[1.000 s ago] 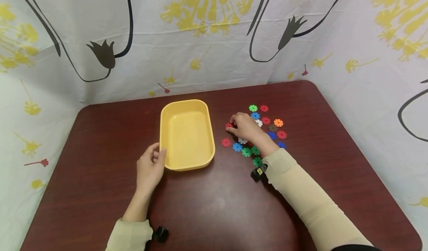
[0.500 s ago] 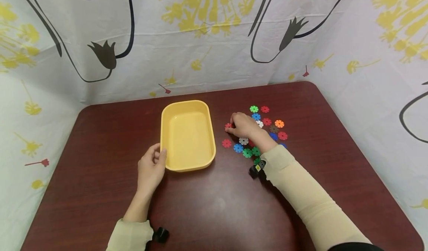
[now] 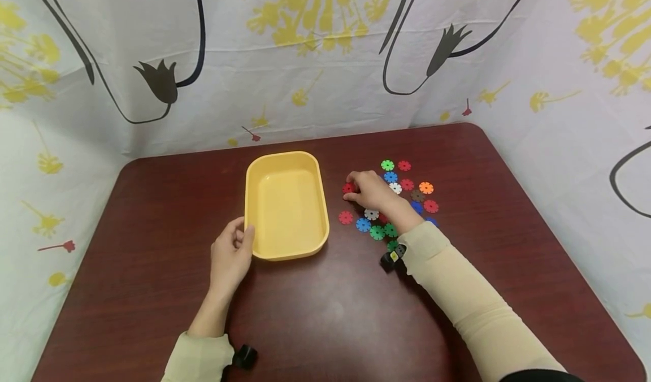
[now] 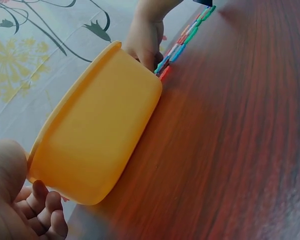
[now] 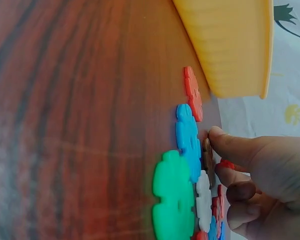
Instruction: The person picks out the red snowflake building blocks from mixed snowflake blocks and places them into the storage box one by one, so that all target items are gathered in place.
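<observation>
My left hand [image 3: 231, 255] grips the near left side of a yellow plastic basin [image 3: 287, 215], thumb at the rim and fingers curled along the outer wall. The basin's bare inside shows in the head view. To its right, my right hand [image 3: 373, 191] pinches a red notched plastic disc [image 3: 348, 188] between thumb and forefinger. In the right wrist view that red disc [image 5: 227, 164] is mostly hidden behind the fingers, and a brown disc [image 5: 208, 162] stands beside the thumb. The nearest loose discs are red [image 3: 346, 217], blue [image 3: 363, 225] and white [image 3: 372, 214].
Several more discs lie around and under the right forearm, among them green [image 3: 377, 233], orange [image 3: 426, 187] and bright green [image 3: 387, 165]. The dark red-brown table [image 3: 325, 320] ends at a patterned white cloth [image 3: 325, 99] behind and at both sides.
The right fingers have shifted slightly, and the red disc between them shows more fully and a little farther back. The left hand and basin stay put.
</observation>
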### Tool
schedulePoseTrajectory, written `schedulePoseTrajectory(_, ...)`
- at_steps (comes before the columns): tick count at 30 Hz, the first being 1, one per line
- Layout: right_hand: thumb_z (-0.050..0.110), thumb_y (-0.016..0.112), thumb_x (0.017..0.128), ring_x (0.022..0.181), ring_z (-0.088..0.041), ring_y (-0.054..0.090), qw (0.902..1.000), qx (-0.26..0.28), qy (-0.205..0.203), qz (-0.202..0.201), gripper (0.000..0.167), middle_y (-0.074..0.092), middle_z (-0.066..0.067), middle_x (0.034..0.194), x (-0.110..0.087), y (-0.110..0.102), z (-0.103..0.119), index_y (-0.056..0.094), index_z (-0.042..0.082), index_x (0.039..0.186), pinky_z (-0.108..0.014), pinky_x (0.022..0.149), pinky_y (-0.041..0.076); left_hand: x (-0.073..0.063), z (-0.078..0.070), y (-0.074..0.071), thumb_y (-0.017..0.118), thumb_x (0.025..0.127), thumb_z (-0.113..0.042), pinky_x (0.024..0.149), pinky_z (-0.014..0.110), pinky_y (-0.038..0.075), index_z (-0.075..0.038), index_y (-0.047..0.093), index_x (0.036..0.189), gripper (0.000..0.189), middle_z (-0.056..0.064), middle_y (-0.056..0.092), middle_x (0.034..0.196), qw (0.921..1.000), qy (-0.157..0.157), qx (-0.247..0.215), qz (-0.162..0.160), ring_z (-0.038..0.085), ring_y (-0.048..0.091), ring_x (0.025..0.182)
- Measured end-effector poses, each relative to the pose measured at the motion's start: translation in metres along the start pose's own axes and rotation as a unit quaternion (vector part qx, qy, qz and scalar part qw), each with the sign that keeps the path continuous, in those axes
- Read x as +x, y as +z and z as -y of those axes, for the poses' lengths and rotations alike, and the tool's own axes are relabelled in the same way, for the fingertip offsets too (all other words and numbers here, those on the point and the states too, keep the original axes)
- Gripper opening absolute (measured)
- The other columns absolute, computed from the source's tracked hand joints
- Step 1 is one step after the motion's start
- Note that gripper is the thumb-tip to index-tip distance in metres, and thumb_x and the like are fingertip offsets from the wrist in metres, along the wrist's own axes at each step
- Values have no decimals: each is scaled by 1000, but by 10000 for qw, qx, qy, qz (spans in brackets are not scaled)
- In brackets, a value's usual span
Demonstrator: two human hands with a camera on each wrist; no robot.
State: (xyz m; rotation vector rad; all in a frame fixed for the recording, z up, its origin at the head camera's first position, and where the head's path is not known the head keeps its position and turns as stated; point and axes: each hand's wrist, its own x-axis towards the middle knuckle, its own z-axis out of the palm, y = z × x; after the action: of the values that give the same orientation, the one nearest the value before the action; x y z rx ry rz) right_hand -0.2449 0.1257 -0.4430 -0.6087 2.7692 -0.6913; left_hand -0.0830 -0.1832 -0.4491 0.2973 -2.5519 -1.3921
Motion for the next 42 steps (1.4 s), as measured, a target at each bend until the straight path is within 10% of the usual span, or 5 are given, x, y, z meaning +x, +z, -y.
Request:
schedulePoseTrajectory(24,33,77,91,92,-27,62,9782,610,-739,-1843,40,66,-11,99,9,-22,17,68,3,116,-40,81,56,1,-2,15,60,97,-5,51,22,38,4,67,124,30,1,49,61,9974,653,70,-303,10,42,50)
schedulePoseTrajectory(42,29,77,92,73,-19,53,9710,1003,-1462,-1603,37,61,-6,89,29,-8,57,67,3,117,-30,64,47,-4,-6,12,60,97,-4,53,22,39,8,66,125,31,-1,44,59,9968,696,93,-376,10,39,50)
